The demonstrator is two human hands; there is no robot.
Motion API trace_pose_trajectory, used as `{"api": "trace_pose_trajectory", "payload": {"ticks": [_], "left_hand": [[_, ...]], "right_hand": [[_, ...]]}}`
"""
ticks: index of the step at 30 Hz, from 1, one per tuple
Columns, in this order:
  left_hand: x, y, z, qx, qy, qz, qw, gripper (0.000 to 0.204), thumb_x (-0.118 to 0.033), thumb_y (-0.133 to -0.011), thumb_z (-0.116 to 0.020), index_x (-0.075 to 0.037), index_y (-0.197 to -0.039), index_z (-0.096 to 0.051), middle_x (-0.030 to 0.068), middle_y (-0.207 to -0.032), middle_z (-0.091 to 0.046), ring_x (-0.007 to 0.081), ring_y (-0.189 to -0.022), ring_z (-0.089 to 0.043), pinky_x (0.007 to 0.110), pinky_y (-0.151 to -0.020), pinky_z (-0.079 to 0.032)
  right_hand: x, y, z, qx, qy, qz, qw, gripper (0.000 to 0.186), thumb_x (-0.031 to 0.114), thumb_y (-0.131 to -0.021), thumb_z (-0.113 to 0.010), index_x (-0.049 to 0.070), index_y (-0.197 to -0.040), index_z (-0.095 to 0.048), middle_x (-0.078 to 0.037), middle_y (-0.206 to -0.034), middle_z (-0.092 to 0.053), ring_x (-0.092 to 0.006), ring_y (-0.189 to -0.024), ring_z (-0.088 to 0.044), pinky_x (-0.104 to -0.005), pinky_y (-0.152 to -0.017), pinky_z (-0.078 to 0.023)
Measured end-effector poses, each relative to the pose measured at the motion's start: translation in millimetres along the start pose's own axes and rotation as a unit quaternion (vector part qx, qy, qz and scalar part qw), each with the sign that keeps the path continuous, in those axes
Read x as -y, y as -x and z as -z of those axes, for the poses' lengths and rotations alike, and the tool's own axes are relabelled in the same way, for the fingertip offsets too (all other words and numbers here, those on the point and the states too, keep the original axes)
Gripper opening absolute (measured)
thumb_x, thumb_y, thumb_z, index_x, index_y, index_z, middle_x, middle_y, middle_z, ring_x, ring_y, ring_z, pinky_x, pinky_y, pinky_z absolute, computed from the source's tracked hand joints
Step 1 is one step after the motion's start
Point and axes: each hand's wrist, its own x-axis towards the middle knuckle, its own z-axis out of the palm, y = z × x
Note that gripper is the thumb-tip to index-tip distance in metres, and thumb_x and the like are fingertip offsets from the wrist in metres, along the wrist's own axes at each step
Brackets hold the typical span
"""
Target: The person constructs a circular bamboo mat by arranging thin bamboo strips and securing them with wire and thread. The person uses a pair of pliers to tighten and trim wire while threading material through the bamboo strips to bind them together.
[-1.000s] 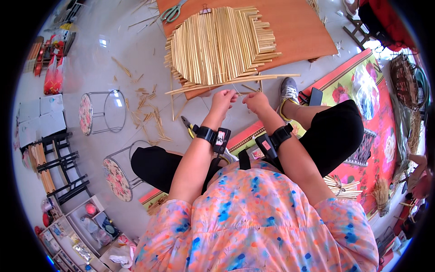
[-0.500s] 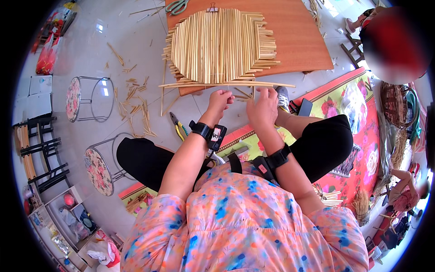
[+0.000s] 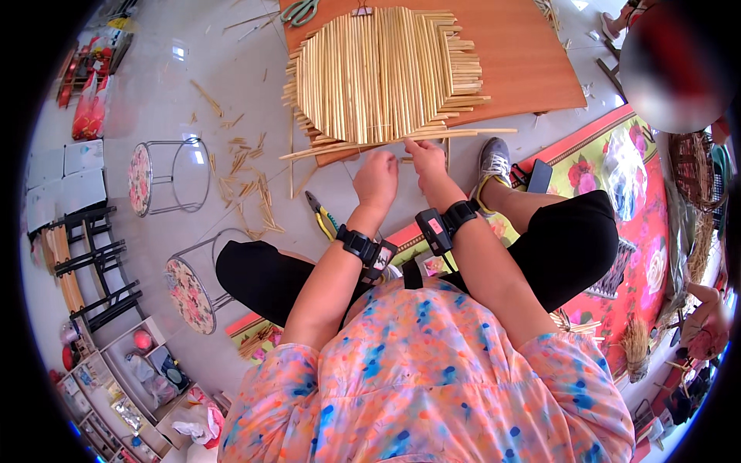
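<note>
A panel of pale straw stalks (image 3: 370,77), laid side by side with a rounded outline and ragged right edge, lies on a brown wooden board (image 3: 525,69). A binder clip (image 3: 361,11) sits at its far edge. Loose long stalks (image 3: 478,133) run crosswise along its near edge. My right hand (image 3: 428,162) is closed, its fingertips at that near edge; what they pinch is too small to make out. Just left of it and slightly nearer, my left hand (image 3: 376,184) is curled closed, its fingertips partly hidden, so its contents cannot be seen.
Yellow-handled pliers (image 3: 320,216) lie on the floor near my left forearm, beside scattered straw offcuts (image 3: 247,177). Green-handled scissors (image 3: 299,11) rest at the board's far left corner. Two round stools (image 3: 141,179) stand left. A phone (image 3: 539,177) lies right, on a floral mat (image 3: 652,231).
My right hand has moved left and forward to the panel's near edge, turning its fingers toward it. My left hand has curled further closed. The whole view has shifted slightly.
</note>
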Motion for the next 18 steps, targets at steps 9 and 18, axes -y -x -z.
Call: {"api": "trace_pose_trajectory", "payload": {"ticks": [9,18], "left_hand": [[-12.1,-7.6,-27.9,-0.109,0.112,0.181,0.971,0.022,-0.025,-0.076,-0.066,-0.008,-0.088,-0.068,0.0108,-0.076,-0.066,0.0235,-0.069,-0.064,0.032,-0.064,-0.05],[-8.9,-12.9,-37.1,-0.077,0.168,0.194,0.963,0.017,-0.024,-0.077,-0.064,-0.007,-0.078,-0.067,0.0105,-0.067,-0.065,0.0254,-0.064,-0.064,0.033,-0.06,-0.048]], "right_hand": [[1.2,-1.9,-3.2,0.014,-0.017,-0.012,1.0,0.027,0.03,-0.078,-0.067,0.004,-0.077,-0.064,0.001,-0.063,-0.054,-0.0069,-0.05,-0.039,-0.0253,-0.044,-0.03],[-5.5,-9.7,-1.9,0.016,-0.033,0.001,0.999,0.026,0.027,-0.077,-0.069,0.002,-0.076,-0.064,-0.001,-0.062,-0.056,-0.0077,-0.051,-0.043,-0.0255,-0.044,-0.032]]}}
